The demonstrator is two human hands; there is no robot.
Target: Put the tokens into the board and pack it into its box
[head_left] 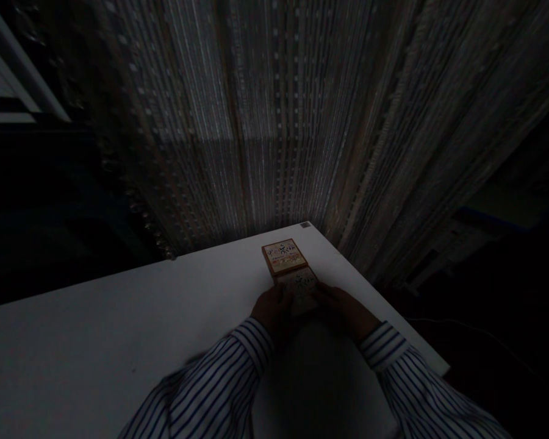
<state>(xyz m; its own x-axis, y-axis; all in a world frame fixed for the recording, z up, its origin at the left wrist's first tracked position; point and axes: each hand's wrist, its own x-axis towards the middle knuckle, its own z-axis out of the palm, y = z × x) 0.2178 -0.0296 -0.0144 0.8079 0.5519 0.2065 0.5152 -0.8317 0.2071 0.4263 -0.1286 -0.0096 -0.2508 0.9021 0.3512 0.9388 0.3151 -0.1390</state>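
A flat, square box (284, 256) with a brown rim and a pale top printed with dark lettering lies on the white table. Just nearer to me is a second flat piece (298, 281) with a similar print, its far edge against the box. My left hand (273, 308) is closed on the left side of this printed piece. From the right, my right hand (341, 305) grips its other side, thumb along the edge. Dim light hides most fingertips and the near edge of the piece. Whether it is a lid or another box, I cannot tell.
The white table (132, 311) has its far right corner just past the box, with a small grey square (305, 225) there. A string curtain (256, 134) hangs behind the table. On the floor at the right runs a thin cable (457, 323).
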